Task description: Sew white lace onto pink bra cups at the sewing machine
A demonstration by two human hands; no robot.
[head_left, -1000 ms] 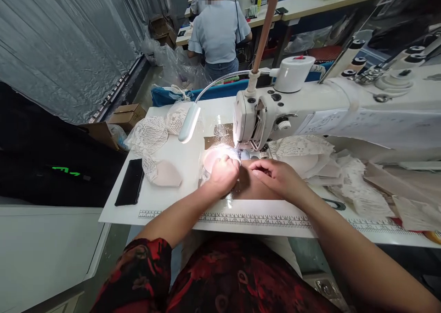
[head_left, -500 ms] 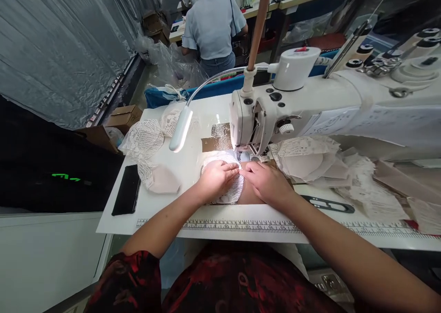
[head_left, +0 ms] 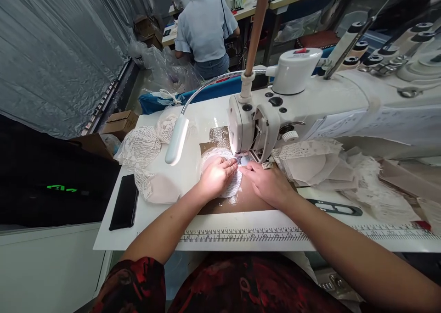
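My left hand (head_left: pixel 216 177) lies on a white lace bra cup piece (head_left: pixel 231 187) and presses it flat, fingers together, pointing at the needle. My right hand (head_left: pixel 267 183) rests just to its right, fingertips pinching the piece's edge in front of the presser foot (head_left: pixel 243 157). The white sewing machine (head_left: pixel 310 106) stands over both hands, and its head is directly behind my fingertips. A brown plate (head_left: pixel 241 203) lies under the piece.
A gooseneck lamp (head_left: pixel 177 139) hangs left of the needle. Lace cups (head_left: pixel 139 145) and a pink cup (head_left: pixel 163 188) lie at left beside a black phone (head_left: pixel 124 202). A pile of cups (head_left: pixel 317 164) and black thread snips (head_left: pixel 339 208) lie at right. Another person (head_left: pixel 205 26) works behind.
Both hands have slid forward with the lace piece until its edge is at the presser foot. My left hand has flattened from a loose fist. The view has tilted downward.
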